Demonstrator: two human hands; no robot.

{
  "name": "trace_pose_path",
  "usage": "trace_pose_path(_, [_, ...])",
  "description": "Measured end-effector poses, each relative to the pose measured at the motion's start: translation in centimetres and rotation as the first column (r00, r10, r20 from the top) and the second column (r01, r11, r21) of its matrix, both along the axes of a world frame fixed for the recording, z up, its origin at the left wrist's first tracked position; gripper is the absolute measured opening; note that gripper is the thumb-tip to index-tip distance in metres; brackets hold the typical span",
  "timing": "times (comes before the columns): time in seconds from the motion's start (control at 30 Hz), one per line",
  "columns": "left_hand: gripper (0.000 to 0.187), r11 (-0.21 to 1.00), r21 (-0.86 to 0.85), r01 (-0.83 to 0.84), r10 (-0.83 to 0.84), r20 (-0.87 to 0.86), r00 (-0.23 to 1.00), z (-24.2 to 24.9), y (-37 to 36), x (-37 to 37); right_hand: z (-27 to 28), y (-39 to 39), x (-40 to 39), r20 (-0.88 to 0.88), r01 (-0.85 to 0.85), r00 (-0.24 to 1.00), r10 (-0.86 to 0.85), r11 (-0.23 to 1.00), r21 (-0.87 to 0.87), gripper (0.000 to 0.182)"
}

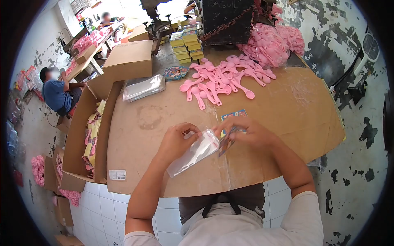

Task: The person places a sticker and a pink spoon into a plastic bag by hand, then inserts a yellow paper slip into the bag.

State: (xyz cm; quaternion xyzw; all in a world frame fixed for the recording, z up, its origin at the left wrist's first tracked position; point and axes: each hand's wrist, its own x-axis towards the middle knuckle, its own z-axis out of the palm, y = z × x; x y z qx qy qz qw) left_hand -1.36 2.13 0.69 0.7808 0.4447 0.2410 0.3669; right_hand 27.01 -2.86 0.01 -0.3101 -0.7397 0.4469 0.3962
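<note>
My left hand (179, 140) pinches the upper edge of a clear plastic bag (193, 156), which slants down over the cardboard-covered table. At the bag's open end, my right hand (250, 132) grips a small printed card (225, 144), tilted and partly hidden by my fingers. Another printed card (234, 115) lies flat just beyond my right hand. Past both hands, a loose heap of pink plastic spoons (221, 78) spreads across the table. A stack of clear bags (143, 87) rests at the far left, beside several printed cards (175, 73).
An open carton (107, 123) of packed pink spoons with yellow cards stands along the left edge. Behind are a closed box (129, 55), stacked cards (186, 43), a black machine (225, 20) and a big bag of pink spoons (264, 45). A person (57, 92) sits at the far left.
</note>
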Motion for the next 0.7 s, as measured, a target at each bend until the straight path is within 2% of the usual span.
trace_pose_path(0.07, [0.018, 0.999, 0.017, 0.030, -0.030, 0.030, 0.999, -0.6, 0.4, -0.3, 0.3, -0.8, -1.9, 0.201, -0.059, 0.979, 0.042, 0.995, 0.078, 0.024])
trace_pose_path(0.17, [0.017, 0.988, -0.153, 0.027, 0.024, 0.323, 0.946, -1.2, 1.3, -1.2, -0.9, -0.4, -2.2, 0.366, -0.114, 0.931, 0.016, 0.962, 0.247, 0.025])
trace_pose_path(0.27, [0.018, 0.966, -0.251, 0.057, 0.057, 0.424, 0.904, 0.7, 1.1, -1.4, -1.1, -0.2, -1.9, 0.110, -0.053, 0.993, 0.037, 0.989, 0.142, 0.024])
trace_pose_path(0.37, [0.019, 0.929, -0.355, 0.101, 0.090, 0.482, 0.871, 2.0, 0.5, -1.2, 0.6, -0.2, -0.6, 0.186, 0.299, 0.943, -0.276, 0.949, -0.104, 0.018])
trace_pose_path(0.47, [0.021, 0.922, -0.351, 0.162, 0.045, 0.514, 0.857, 1.6, 0.3, -1.1, 0.7, 0.3, 0.1, 0.155, 0.494, 0.868, -0.471, 0.848, -0.192, 0.021])
trace_pose_path(0.57, [0.023, 0.911, -0.367, 0.190, 0.010, 0.478, 0.878, 0.7, -0.2, -0.3, 1.9, -0.1, -1.0, -0.142, 0.365, 0.902, -0.407, 0.896, -0.253, 0.028])
trace_pose_path(0.67, [0.025, 0.911, -0.377, 0.167, 0.002, 0.410, 0.912, 0.5, -0.7, 0.4, 1.3, -0.3, -1.5, -0.242, 0.339, 0.897, -0.371, 0.926, -0.164, 0.033])
trace_pose_path(0.7, [0.026, 0.909, -0.380, 0.172, 0.001, 0.414, 0.910, 0.3, -0.7, 0.5, 1.1, -0.3, -1.4, -0.196, 0.345, 0.910, -0.365, 0.929, -0.131, 0.032])
